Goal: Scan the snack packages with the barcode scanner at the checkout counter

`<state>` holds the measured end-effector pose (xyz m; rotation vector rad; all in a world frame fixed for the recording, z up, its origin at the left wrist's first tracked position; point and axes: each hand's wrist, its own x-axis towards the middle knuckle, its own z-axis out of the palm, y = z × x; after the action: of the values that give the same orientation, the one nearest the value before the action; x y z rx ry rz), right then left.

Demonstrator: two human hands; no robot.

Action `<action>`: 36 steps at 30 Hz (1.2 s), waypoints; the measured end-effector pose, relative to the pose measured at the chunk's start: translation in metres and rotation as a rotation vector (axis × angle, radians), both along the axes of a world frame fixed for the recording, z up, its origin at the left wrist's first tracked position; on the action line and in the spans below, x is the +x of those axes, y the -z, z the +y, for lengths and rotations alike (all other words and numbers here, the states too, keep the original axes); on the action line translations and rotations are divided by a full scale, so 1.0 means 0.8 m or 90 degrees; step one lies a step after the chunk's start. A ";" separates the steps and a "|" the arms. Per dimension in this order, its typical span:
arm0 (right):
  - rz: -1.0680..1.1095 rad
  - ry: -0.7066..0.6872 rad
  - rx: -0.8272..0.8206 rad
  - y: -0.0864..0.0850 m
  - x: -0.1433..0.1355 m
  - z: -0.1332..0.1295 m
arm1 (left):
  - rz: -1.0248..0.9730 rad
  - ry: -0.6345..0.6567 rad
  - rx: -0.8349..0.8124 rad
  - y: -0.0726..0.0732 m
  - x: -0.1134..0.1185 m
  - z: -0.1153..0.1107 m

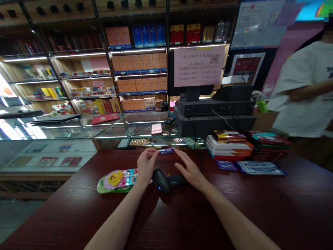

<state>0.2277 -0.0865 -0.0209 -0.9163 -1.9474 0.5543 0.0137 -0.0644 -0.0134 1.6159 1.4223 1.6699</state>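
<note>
A small purple packet (pixel 166 151) with white print is being held crosswise between the two hands, near the far edge of the dark wooden table (pixel 70 211); whether it is being raised off the wood cannot be told. Its left end is being pinched between the thumb and fingers of the left hand (pixel 146 166), which is nearly closed. Its right end is being met only by the fingertips of the right hand (pixel 191 171); that hand is being kept mostly open, its thumb spread apart from the packet.

From its size and glossy look, the packet is being judged light, with a smooth, rather slippery wrapper. It is being held out straight without visible sagging, so fairly stiff contents are being assumed, though these might snap or dent under hard squeezing. A gentle grip at the two short ends is being favoured, the printed face being left uncovered.

Just nearer the body, a black handheld barcode scanner (pixel 163 184) is lying between the forearms, a blue light showing on it. Colourful toy packages (pixel 117 178) are lying beside the left forearm.
</note>
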 end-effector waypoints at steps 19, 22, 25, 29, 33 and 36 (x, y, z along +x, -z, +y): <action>-0.021 0.227 0.129 -0.016 0.034 0.006 | 0.296 0.077 0.068 -0.026 0.019 -0.006; -0.030 0.242 0.143 -0.017 0.048 0.000 | 0.310 0.089 0.063 -0.028 0.034 -0.008; -0.032 0.255 0.166 -0.013 0.066 -0.003 | 0.335 0.110 0.060 -0.030 0.050 -0.010; -0.043 0.276 0.179 -0.006 0.096 -0.006 | 0.375 0.147 0.050 -0.032 0.074 -0.012; -0.070 0.281 0.177 -0.001 0.128 -0.008 | 0.430 0.148 0.045 -0.036 0.102 -0.015; -0.103 0.297 0.183 0.004 0.153 -0.008 | 0.480 0.152 0.024 -0.039 0.125 -0.016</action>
<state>0.3503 -0.0929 -0.0238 -1.2023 -1.8057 -0.0703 0.1141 -0.0773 0.0179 2.4750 1.4160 0.9844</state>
